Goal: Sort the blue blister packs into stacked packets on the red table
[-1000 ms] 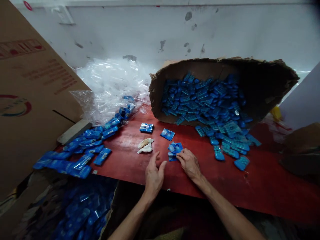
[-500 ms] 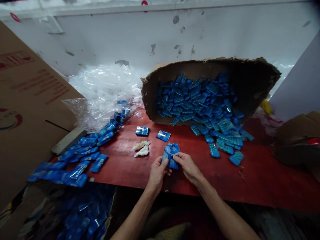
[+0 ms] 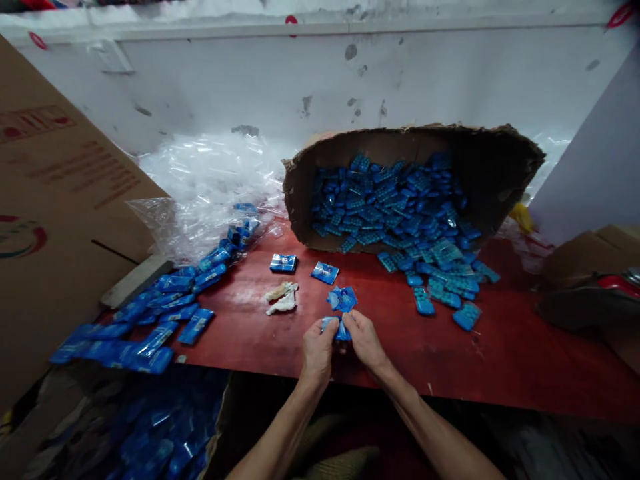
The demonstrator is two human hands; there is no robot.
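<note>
Between my two hands is a small blue packet [image 3: 343,331], held near the front of the red table. My left hand [image 3: 318,345] is closed on its left side, the thumb on top. My right hand [image 3: 365,340] pinches its right side. Just beyond the fingertips lies a blue printed card [image 3: 342,299]. Farther off are a stack of blue cards [image 3: 283,263] and another blue card [image 3: 325,272]. A crumpled whitish scrap [image 3: 283,298] rests to the left of my hands.
A torn cardboard box [image 3: 520,167] on its side spills blue packs [image 3: 390,200] onto the red table [image 3: 380,367]. Wrapped blue packs [image 3: 165,307] are piled at left, by clear plastic sleeves [image 3: 210,173] and a large carton [image 3: 65,200]. More packs fill a box below.
My hands have drawn slightly closer together and toward me, with the packet between them. The blue card beyond them now shows apart from my fingers. The view has tilted slightly.
</note>
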